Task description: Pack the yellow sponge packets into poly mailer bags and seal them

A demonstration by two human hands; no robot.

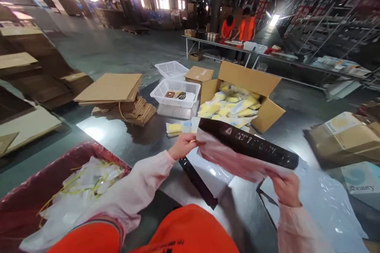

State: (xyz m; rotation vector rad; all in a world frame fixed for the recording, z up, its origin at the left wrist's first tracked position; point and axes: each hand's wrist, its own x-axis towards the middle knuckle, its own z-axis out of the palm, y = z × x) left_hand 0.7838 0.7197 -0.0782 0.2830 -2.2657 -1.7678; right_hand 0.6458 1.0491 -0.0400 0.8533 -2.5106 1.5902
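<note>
Head-worn view, forward and down, close over table (124, 138)

Between the fingers (190, 141) of the left hand (181, 146) and those of the right hand (286, 188), the mailer bag (246, 152) is black outside with pale lettering, pinkish-grey inside. Both sleeves (139, 184) are pale pink; the vest (190, 231) below is orange. Beyond the fingers, the brown cardboard box (267, 112) holds yellow-and-white packets (231, 106), beside white mesh baskets (175, 91). The tabletop (118, 134) is dark, glossy grey.
</note>
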